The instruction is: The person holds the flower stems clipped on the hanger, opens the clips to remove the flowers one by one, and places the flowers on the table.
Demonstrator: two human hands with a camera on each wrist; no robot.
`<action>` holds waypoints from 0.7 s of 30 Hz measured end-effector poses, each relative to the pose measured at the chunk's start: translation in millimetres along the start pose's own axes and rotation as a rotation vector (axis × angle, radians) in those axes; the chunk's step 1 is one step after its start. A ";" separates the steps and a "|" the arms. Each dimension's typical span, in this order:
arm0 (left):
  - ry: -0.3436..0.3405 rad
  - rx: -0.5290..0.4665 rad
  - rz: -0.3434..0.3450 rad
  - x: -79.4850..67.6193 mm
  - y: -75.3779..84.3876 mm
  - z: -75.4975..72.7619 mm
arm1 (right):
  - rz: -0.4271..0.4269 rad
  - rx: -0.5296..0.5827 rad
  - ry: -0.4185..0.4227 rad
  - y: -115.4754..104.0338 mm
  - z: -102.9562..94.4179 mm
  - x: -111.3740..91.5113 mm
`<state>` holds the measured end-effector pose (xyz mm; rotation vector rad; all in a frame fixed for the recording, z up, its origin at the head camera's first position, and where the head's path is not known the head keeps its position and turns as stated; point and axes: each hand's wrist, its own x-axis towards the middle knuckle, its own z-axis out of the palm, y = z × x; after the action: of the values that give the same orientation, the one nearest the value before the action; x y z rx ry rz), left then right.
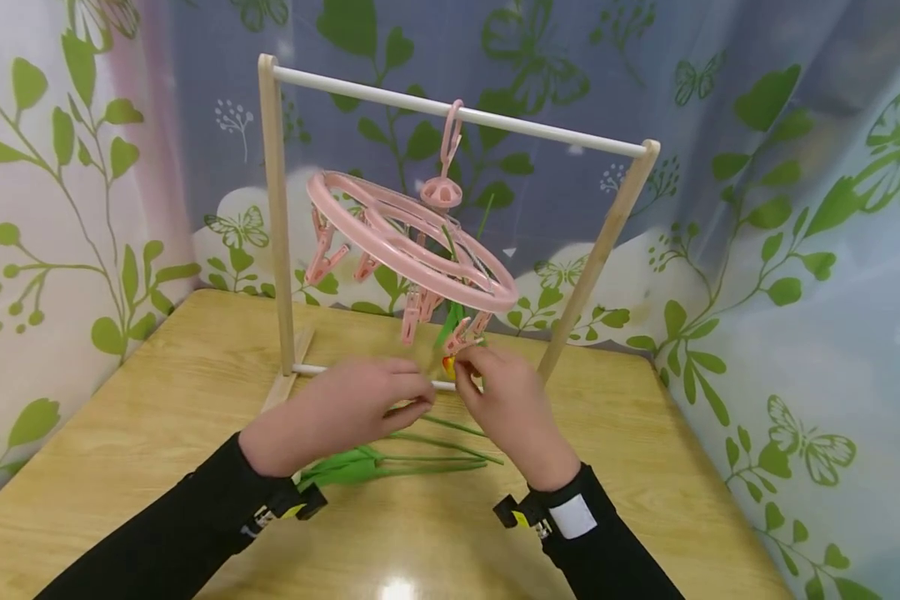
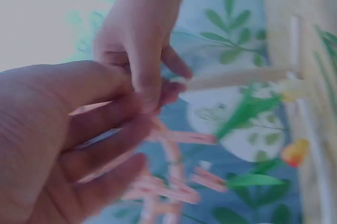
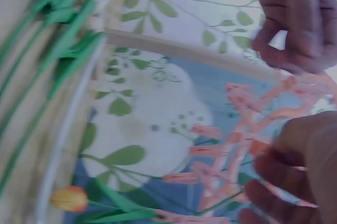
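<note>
A round pink clip hanger [image 1: 412, 258] hangs tilted from the rack's white bar, with pink clips below its ring. At its right side a yellow-red tulip [image 2: 296, 153] hangs head down beside a pink clip [image 2: 209, 179]; a paler yellow tulip [image 2: 290, 91] hangs near it. My left hand [image 1: 367, 398] is raised below the hanger, fingers loosely bent, with nothing visible between them. Close on its right, my right hand [image 1: 506, 400] has its thumb and forefinger bent near the hanging flower in the head view; nothing shows held. The wrist views are blurred.
Several green-stemmed tulips [image 1: 360, 467] lie on the wooden table [image 1: 195, 375] beneath my hands. The rack's wooden posts [image 1: 273, 225] stand left and right of the hanger, joined low down by a white rod [image 1: 311, 369]. A leaf-patterned curtain [image 1: 757, 208] surrounds the table's back and sides.
</note>
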<state>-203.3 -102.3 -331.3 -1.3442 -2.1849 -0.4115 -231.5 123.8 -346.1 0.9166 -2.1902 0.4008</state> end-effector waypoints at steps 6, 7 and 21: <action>0.401 0.088 0.117 27.9 11.6 -42.1 | -0.098 0.015 0.263 -6.3 -24.4 19.4; 0.459 0.125 0.115 31.7 10.6 -47.8 | -0.107 0.009 0.294 -6.1 -27.0 23.0; 0.570 0.380 -0.032 50.0 -17.7 -53.2 | -0.076 -0.054 0.356 2.4 -28.3 37.8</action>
<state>-222.0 -101.5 -258.5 -0.8548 -1.6997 -0.3197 -237.6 121.6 -299.3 0.8256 -1.8280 0.4303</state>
